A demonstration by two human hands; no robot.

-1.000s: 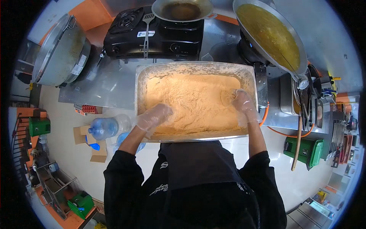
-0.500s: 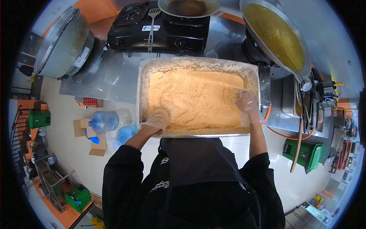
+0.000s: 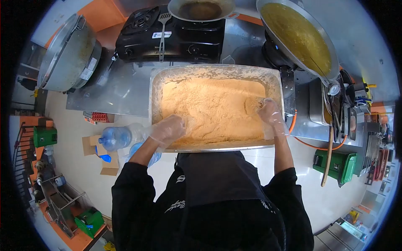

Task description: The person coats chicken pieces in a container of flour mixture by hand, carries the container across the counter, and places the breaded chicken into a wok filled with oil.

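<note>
A deep metal pan (image 3: 273, 90) holds a bed of pale orange, flour-like powder (image 3: 217, 100). My left hand (image 3: 169, 129), in a clear plastic glove, rests at the pan's near left side. Its fingers are curled into the powder beside a lumpy patch, and whatever they grip is hidden. Also gloved, my right hand (image 3: 270, 113) is closed at the right side of the pan, knuckles up. A rough, powder-coated lump (image 3: 253, 104) lies against its fingers; I cannot tell what it is or whether it is held.
Behind the pan stands a black gas stove (image 3: 171, 44) with a slotted spatula (image 3: 162, 37) and a wok (image 3: 201, 10). A large pan of yellow oil (image 3: 295, 37) with a thermometer (image 3: 333, 89) is at right, a big pot (image 3: 67, 54) at left. Water bottles (image 3: 115, 138) stand on the floor.
My left hand has come up out of the powder, its glove now clear of the coating, and turned with fingers curled inward. My right hand has hardly moved. The view has shifted slightly.
</note>
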